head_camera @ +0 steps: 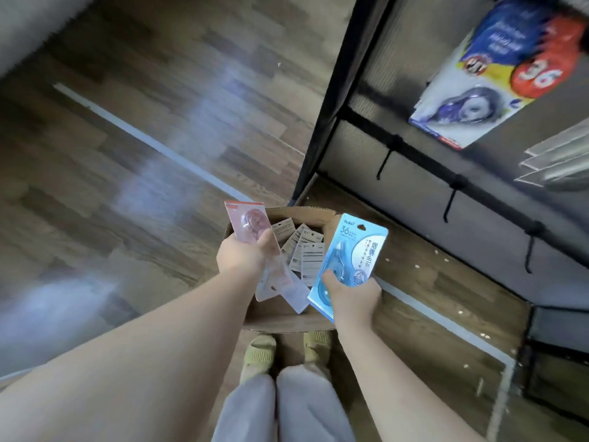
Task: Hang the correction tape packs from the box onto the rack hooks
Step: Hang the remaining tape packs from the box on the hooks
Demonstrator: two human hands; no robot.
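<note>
An open cardboard box [280, 320] stands on the floor just ahead of my feet, with several correction tape packs [304, 250] lying back-side up inside. My left hand [245, 255] grips a small fan of pink packs [251, 223] above the box. My right hand [353, 298] holds a blue pack [353, 253] by its lower end, face up, over the box's right side. To the right rises the black rack [414, 151] with bare black hooks [384, 162] along its lower bar. A bunch of blue packs [478, 100] hangs higher up on the rack, blurred.
Wood-look floor [143, 138] with a pale strip stretches to the left. My legs and green slippers [259, 352] stand right behind the box. Clear plastic pieces [557, 164] stick out at the rack's right edge. A dark low frame [557, 362] sits at the lower right.
</note>
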